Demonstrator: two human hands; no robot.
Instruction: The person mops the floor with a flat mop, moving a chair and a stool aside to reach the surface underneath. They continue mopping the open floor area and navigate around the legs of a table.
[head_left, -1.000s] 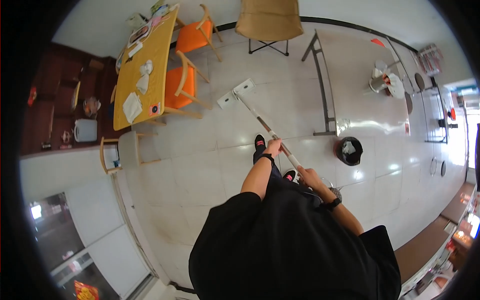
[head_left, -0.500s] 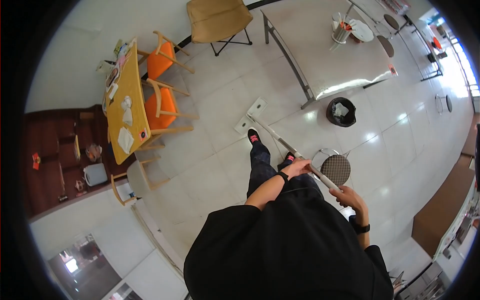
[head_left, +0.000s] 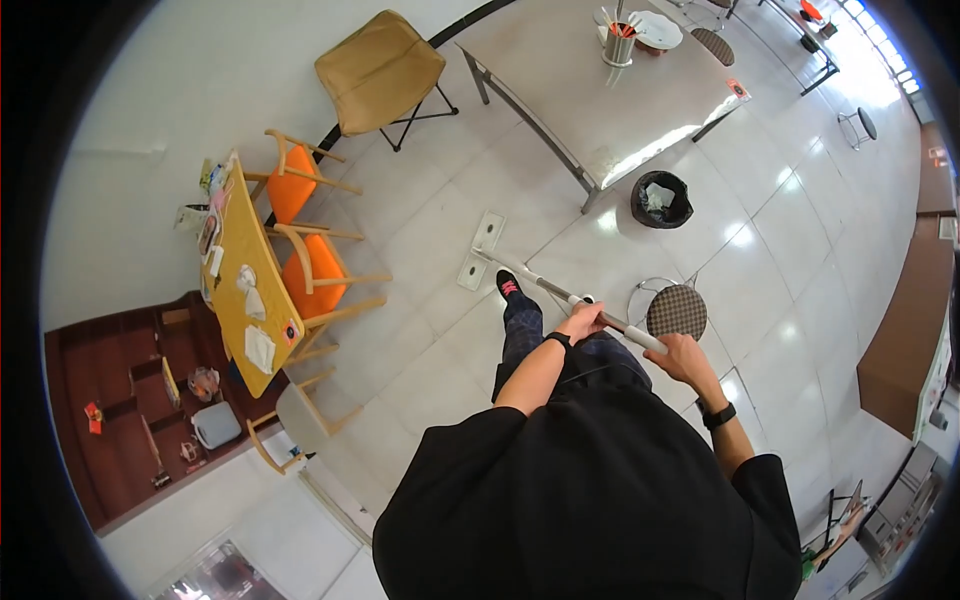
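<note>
A flat mop (head_left: pixel 536 281) slants across the floor before me, its pale rectangular head (head_left: pixel 489 231) lying on the tiles just beyond my dark shoe with pink laces (head_left: pixel 508 285). Partway up the pole, my left hand (head_left: pixel 580 321) is closed around it, a black band on that wrist. My right hand (head_left: pixel 685 359) grips the white upper end of the handle, closer to my body's right side. A round stool with a checked seat (head_left: pixel 677 312) stands just past the right hand, partly behind the pole.
A black-lined trash bin (head_left: pixel 661 200) stands near the grey table (head_left: pixel 560 95), which carries a utensil holder (head_left: pixel 619 45). Orange-seated chairs (head_left: pixel 315 275) line the yellow table (head_left: pixel 240 310) on the left. A tan folding chair (head_left: pixel 380 72) sits by the wall.
The mop head has shifted left and slightly toward me across the tiles. Both hands moved a little left with the pole, still gripping it. My view has turned as well.
</note>
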